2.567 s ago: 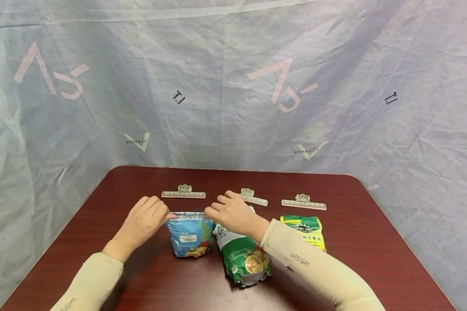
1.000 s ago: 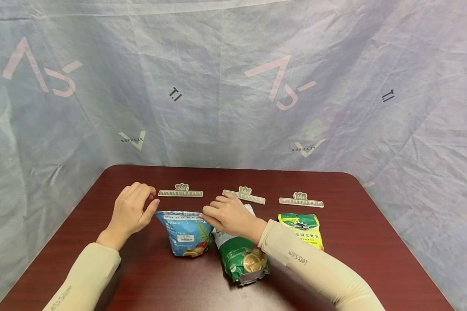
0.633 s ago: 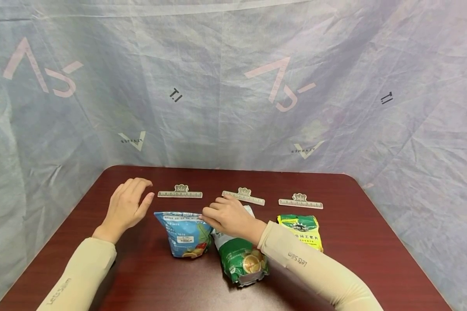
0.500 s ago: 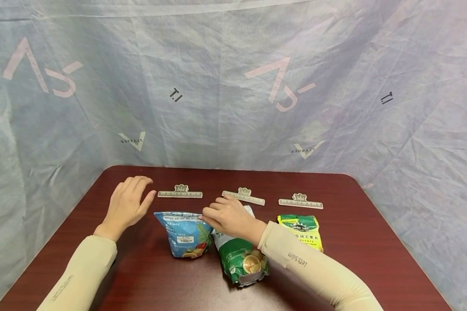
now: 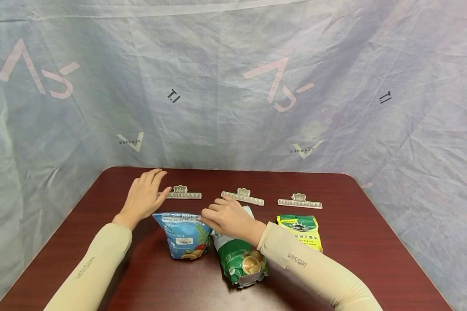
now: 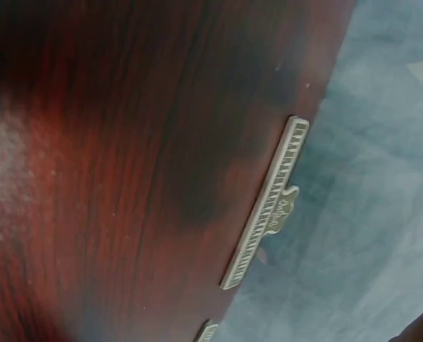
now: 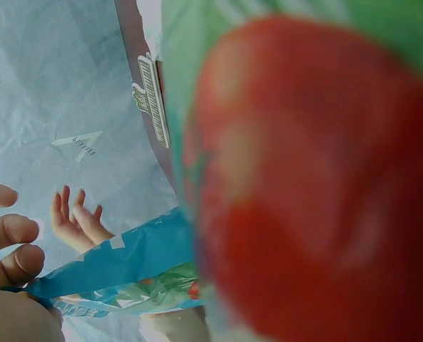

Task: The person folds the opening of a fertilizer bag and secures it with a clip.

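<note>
My right hand (image 5: 227, 218) pinches the top right corner of a blue fruit-print bag (image 5: 183, 235), which stands upright on the table. The right wrist view shows that pinch too, thumb and finger at the edge of the blue bag (image 7: 125, 256). With fingers spread and nothing held, my left hand (image 5: 144, 194) reaches over the far left of the table. Its thumb overlaps the end of the left long clip (image 5: 183, 195), which has a piano-key strip. Beneath my right forearm lies a green and white bag (image 5: 237, 257), partly hidden.
A middle clip (image 5: 243, 197) and a right clip (image 5: 300, 203) lie along the back of the dark red table (image 5: 159, 285). A yellow and green bag (image 5: 301, 231) lies at the right, partly behind the sleeve. Grey printed cloth (image 5: 218, 121) hangs behind the table.
My left hand let go of the blue bag's left corner, moved away leftward, then swung forward and right to the left clip. My right hand stays at the bag's corner.
</note>
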`<move>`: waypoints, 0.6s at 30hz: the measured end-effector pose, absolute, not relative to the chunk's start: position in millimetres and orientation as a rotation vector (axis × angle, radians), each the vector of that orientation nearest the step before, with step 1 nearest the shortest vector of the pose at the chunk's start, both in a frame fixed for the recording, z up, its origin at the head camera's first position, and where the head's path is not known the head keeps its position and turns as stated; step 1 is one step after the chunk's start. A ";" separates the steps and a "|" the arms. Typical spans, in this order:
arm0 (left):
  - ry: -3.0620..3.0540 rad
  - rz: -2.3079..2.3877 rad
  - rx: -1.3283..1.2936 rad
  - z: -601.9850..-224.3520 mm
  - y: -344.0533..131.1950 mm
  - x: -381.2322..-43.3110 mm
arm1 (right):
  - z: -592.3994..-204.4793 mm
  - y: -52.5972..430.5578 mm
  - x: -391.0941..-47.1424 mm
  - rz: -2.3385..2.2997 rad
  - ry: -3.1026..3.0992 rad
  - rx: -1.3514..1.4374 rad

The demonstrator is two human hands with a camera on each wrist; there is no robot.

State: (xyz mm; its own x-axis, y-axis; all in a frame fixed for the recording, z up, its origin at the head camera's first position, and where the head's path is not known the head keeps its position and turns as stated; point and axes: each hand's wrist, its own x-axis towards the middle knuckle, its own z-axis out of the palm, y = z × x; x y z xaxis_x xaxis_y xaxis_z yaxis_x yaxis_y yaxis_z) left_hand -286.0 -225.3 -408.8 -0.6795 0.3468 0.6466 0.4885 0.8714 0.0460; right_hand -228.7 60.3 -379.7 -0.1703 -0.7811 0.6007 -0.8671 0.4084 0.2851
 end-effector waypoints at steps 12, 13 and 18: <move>-2.507 -0.179 -0.696 -436.3 -206.5 -316.8 | -380.9 60.0 -229.4 0.154 -1.968 1.397; -2.511 -0.172 -0.707 -438.9 -205.3 -318.8 | -380.8 60.2 -229.1 0.153 -1.973 1.395; -2.556 -0.139 -0.744 -451.0 -201.3 -326.1 | -382.6 60.7 -227.9 0.150 -1.993 1.395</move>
State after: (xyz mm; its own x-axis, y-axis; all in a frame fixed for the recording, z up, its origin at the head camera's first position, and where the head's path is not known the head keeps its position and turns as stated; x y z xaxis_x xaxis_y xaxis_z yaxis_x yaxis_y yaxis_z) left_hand -326.1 -201.3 -451.0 -0.7418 0.4813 0.4669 0.5292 0.8478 -0.0332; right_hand -227.9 60.7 -382.6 -0.1853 -0.7848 0.5915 -0.8643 0.4165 0.2819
